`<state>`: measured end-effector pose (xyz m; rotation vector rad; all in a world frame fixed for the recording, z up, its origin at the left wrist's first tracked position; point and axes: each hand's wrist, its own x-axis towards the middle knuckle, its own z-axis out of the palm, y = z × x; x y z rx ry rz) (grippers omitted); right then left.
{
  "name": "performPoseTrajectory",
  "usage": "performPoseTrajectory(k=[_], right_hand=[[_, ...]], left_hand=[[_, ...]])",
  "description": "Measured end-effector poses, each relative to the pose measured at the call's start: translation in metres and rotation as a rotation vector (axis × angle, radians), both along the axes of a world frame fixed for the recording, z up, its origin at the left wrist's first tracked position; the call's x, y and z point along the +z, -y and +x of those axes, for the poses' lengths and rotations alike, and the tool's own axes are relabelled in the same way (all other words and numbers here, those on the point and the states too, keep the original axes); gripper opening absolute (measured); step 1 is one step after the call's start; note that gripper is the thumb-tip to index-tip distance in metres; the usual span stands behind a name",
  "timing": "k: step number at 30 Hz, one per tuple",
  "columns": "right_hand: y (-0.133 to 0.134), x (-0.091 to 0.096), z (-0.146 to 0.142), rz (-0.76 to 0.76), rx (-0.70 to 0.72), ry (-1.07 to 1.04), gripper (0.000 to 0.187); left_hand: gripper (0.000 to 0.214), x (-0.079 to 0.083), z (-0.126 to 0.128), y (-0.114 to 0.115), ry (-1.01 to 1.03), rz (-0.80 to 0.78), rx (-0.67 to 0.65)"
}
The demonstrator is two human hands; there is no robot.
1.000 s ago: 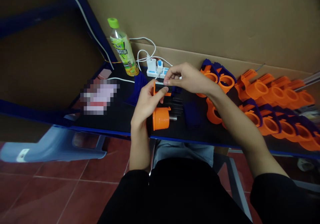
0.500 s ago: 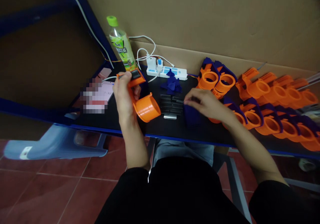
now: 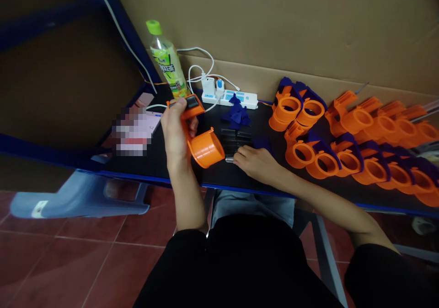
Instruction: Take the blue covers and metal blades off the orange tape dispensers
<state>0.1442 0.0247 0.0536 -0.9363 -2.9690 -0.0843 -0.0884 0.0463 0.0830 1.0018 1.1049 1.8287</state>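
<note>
My left hand [image 3: 178, 132] is wrapped round the arm of an orange plastic holder with a round cup [image 3: 207, 148]. A black rectangular piece [image 3: 192, 102] sits in the holder's upper end, by my thumb. My right hand [image 3: 255, 161] is closed at the near end of the stacked black strips [image 3: 235, 136], its fingertips on a small silver bar [image 3: 229, 159]. The fingers cover part of that bar. Dark blue fabric [image 3: 263, 144] lies just behind my right hand, and a crumpled blue scrap pile [image 3: 236, 113] is beyond the strips.
Several orange holders [image 3: 373, 170] with blue straps fill the right side of the black table [image 3: 219, 177]. At the back are a white power strip [image 3: 245, 99] with cables and a green-capped bottle [image 3: 169, 67]. A phone [image 3: 154, 122] lies left. A blue stool [image 3: 68, 198] stands below.
My right hand has moved left and toward me, from above the blue fabric to the silver bar. My left hand, with the orange holder, has shifted slightly right.
</note>
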Motion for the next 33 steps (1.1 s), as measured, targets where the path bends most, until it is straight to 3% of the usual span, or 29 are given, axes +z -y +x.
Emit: performPoseTrajectory(k=[3,6,11,14,18,24,29,33], right_hand=[[0.001,0.000,-0.002,-0.039,-0.017,0.014,0.025],[-0.001,0.010,-0.001,-0.071,-0.028,-0.040,0.033],[-0.023,0.045,-0.001,0.037,-0.071,-0.533,0.040],[-0.038,0.054,-0.010,0.101,-0.029,-0.594,0.043],[-0.050,0.049,-0.018,0.118,-0.031,-0.485,0.038],[-0.079,0.037,0.013,-0.013,-0.219,-0.478,0.039],[-0.100,0.010,0.029,-0.099,-0.469,-0.383,0.027],[-0.095,0.000,0.023,-0.098,-0.437,-0.277,0.023]], left_hand=[[0.031,0.004,0.005,0.002,0.070,-0.014,0.021],[0.028,0.004,0.006,0.005,0.001,-0.052,-0.047],[0.023,0.001,0.010,0.006,-0.209,-0.093,-0.231],[0.023,0.001,0.017,0.006,-0.307,-0.080,-0.330],[0.026,0.000,0.022,0.005,-0.349,-0.154,-0.381],[0.029,-0.002,0.017,0.002,-0.238,-0.181,-0.127],[0.026,0.002,0.014,0.002,-0.110,-0.183,-0.054],[0.025,0.002,0.015,0.002,-0.103,-0.184,-0.044]])
